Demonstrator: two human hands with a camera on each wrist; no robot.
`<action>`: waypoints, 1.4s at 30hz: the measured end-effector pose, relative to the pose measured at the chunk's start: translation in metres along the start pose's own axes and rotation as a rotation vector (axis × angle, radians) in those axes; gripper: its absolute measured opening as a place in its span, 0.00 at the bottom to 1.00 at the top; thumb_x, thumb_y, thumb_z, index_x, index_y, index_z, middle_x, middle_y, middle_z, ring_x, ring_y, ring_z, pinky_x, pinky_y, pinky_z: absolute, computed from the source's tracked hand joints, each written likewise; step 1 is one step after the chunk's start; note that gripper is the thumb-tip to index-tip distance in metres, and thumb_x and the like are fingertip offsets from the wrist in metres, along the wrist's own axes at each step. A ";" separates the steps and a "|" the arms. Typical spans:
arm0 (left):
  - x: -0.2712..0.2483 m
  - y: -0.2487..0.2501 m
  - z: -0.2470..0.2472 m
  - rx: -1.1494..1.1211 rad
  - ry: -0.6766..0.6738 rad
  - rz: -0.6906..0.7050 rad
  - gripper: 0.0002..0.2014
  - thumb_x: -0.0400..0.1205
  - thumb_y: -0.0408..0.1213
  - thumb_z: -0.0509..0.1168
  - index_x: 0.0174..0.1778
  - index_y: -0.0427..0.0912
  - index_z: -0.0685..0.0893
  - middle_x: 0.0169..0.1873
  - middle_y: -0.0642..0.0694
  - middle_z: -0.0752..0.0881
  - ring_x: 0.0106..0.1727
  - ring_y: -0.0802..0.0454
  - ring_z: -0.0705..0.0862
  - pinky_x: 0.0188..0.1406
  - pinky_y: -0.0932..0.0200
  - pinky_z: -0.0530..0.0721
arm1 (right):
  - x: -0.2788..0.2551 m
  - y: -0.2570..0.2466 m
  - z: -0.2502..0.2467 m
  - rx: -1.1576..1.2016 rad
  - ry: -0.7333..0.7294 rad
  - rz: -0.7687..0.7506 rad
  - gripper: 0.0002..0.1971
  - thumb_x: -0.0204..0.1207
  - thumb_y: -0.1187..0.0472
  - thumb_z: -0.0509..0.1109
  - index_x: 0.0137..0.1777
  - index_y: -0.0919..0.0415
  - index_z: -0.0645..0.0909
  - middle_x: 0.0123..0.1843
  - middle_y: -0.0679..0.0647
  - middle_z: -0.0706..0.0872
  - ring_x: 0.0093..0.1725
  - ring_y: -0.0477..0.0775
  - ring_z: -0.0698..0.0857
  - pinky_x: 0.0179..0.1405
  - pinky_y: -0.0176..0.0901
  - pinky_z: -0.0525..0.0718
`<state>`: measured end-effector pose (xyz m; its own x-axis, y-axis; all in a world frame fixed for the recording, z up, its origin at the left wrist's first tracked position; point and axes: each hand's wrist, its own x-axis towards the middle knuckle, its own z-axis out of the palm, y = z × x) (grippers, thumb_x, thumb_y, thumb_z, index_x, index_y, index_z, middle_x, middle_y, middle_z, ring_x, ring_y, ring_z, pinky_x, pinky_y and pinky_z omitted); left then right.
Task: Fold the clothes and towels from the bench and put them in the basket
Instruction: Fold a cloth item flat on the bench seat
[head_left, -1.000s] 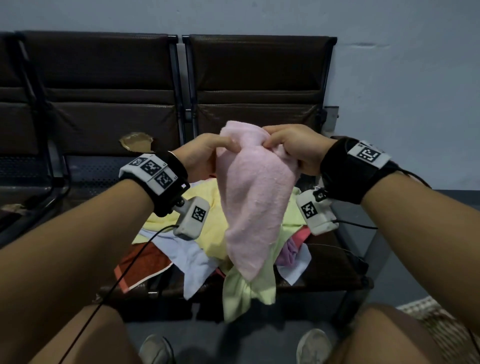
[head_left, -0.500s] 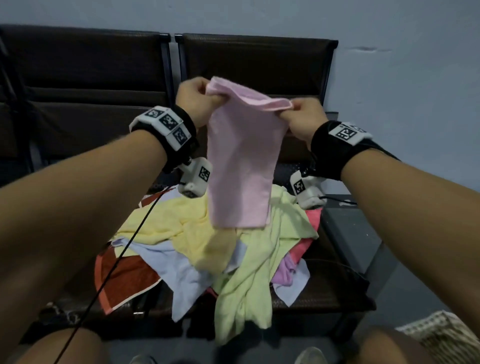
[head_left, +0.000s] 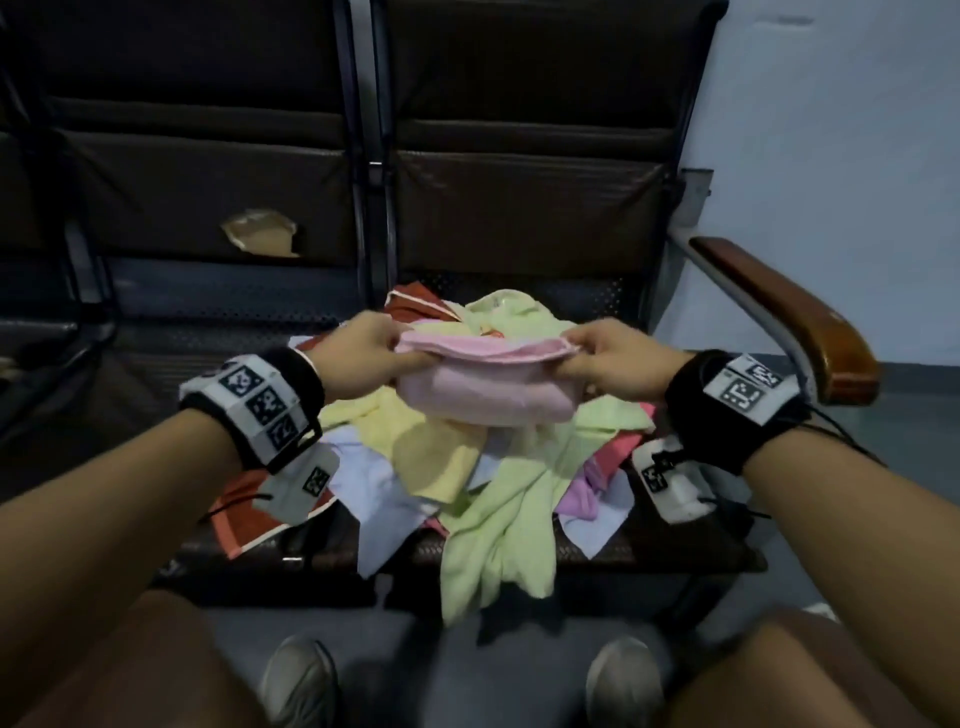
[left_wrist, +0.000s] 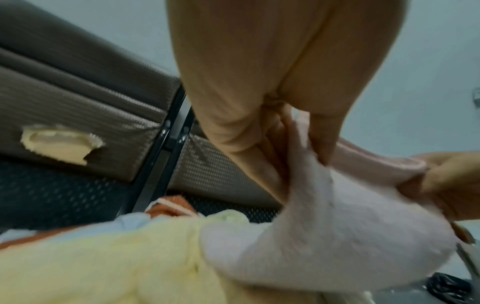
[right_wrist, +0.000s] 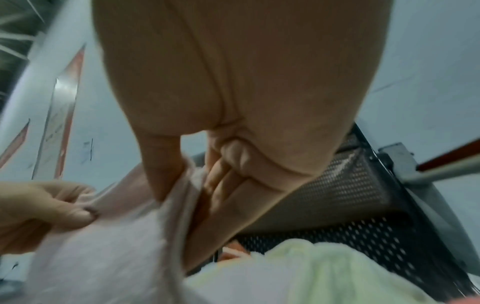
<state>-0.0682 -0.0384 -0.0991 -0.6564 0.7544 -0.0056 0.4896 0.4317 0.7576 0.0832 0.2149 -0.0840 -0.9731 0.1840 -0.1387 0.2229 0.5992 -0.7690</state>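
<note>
A pink towel (head_left: 483, 387) is stretched between my two hands just above the heap of laundry (head_left: 498, 499) on the bench seat. My left hand (head_left: 363, 356) pinches its left corners and my right hand (head_left: 605, 358) pinches its right corners. The towel's lower part bunches on the pile. In the left wrist view, thumb and fingers clamp the pink towel (left_wrist: 337, 236) with the yellow cloth (left_wrist: 103, 263) below. In the right wrist view, the pink towel (right_wrist: 103, 257) runs between both hands over a pale green cloth (right_wrist: 324, 273).
The pile holds yellow, pale green (head_left: 498, 540), light blue (head_left: 374, 493), red-orange (head_left: 244, 519) and pink-purple pieces, some hanging over the seat's front edge. A wooden armrest (head_left: 789, 317) stands at the right. The left seat's backrest has a torn patch (head_left: 262, 236). My shoes (head_left: 298, 680) are below.
Both hands have come down from chest height to just above the pile. The pink towel, hanging long before, now lies low and doubled over on the laundry.
</note>
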 end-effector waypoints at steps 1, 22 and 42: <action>-0.009 -0.008 0.009 -0.008 -0.102 -0.065 0.13 0.84 0.37 0.69 0.53 0.27 0.89 0.45 0.29 0.90 0.44 0.46 0.85 0.50 0.39 0.87 | -0.005 0.010 0.010 -0.002 -0.092 0.070 0.08 0.81 0.68 0.70 0.56 0.68 0.87 0.46 0.62 0.89 0.42 0.52 0.87 0.44 0.48 0.89; 0.061 -0.074 0.073 -0.313 0.368 -0.331 0.05 0.82 0.44 0.69 0.43 0.50 0.87 0.42 0.49 0.89 0.47 0.47 0.88 0.51 0.51 0.87 | 0.086 0.090 0.069 0.137 0.435 0.218 0.15 0.77 0.58 0.75 0.62 0.60 0.87 0.49 0.50 0.88 0.55 0.57 0.88 0.60 0.49 0.86; -0.001 -0.088 0.089 0.315 -0.101 0.101 0.36 0.74 0.41 0.77 0.79 0.47 0.74 0.76 0.48 0.77 0.74 0.48 0.77 0.74 0.54 0.73 | 0.012 0.110 0.087 -0.587 -0.118 -0.212 0.46 0.74 0.46 0.78 0.88 0.57 0.60 0.89 0.55 0.59 0.88 0.52 0.59 0.86 0.45 0.58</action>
<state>-0.0597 -0.0328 -0.2245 -0.5431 0.8395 -0.0174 0.7128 0.4719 0.5189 0.0911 0.2148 -0.2243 -0.9920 -0.0524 -0.1148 -0.0127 0.9467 -0.3220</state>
